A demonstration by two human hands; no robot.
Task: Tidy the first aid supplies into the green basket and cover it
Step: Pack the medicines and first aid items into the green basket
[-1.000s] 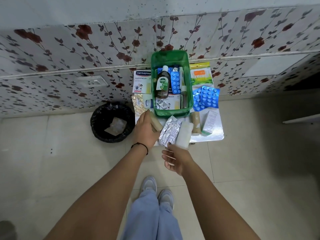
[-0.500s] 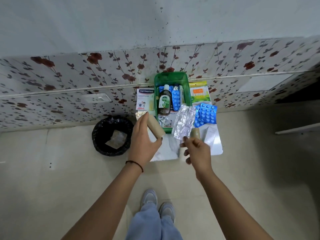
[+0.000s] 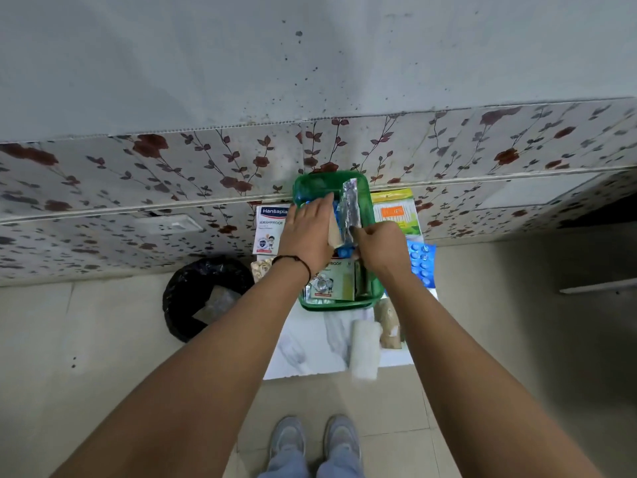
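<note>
The green basket stands on a small white table against the flowered wall. Both my hands are over it. My left hand holds a tan bandage roll down inside the basket. My right hand grips a silver foil tablet strip that points away from me above the basket. A plaster box and other supplies lie in the basket's near end.
Outside the basket: a Hansaplast box on its left, a yellow-green pack and blue blister sheets on its right, a white gauze roll and a tan roll in front. A black-lined bin stands left.
My left hand carried the tan roll from the table's front into the basket. My right hand lifted the foil strip and moved it over the basket. The camera moved closer.
</note>
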